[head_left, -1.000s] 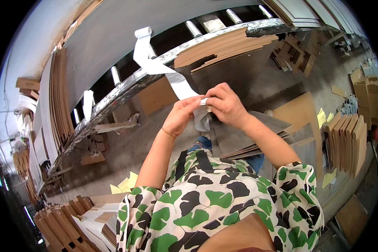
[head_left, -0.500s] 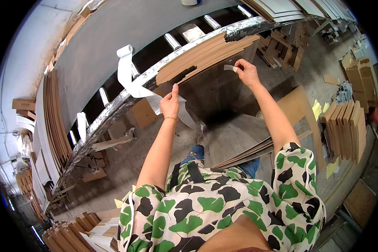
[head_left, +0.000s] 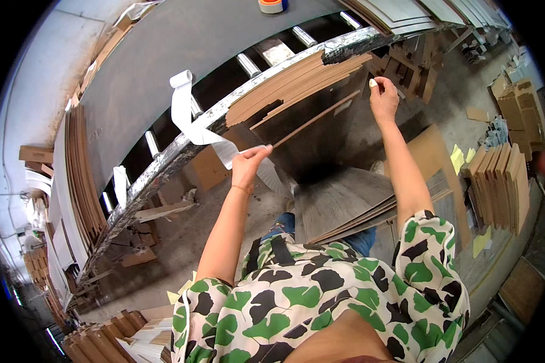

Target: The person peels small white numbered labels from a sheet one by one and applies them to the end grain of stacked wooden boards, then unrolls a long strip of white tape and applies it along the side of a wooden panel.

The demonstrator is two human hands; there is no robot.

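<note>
My left hand [head_left: 249, 167] is closed at the left corner of a dark, thin-edged panel [head_left: 309, 142], thumb and fingers pinching its upper edge. The panel tilts toward me, apart from a leaning stack of brown boards [head_left: 297, 88]. A small pale patch [head_left: 343, 109] shows near the panel's right end. Beyond that end, my right hand [head_left: 385, 103] is raised with curled fingers and a tiny pale bit at the fingertips, too small to name. A white strip [head_left: 208, 134] drapes over the rail, passes behind my left wrist and hangs down.
A grey-topped table [head_left: 145, 72] with a metal rail [head_left: 194, 124] and rollers [head_left: 248, 65] lies ahead. A tape roll [head_left: 273, 6] sits on it. More panels [head_left: 345, 212] lean by my legs. Stacked brown boards [head_left: 496, 187] stand at the right.
The panel's top edge has come away from the stack toward me, with my left hand lower on it. My right hand has moved right; the translucent strip it held no longer hangs from it.
</note>
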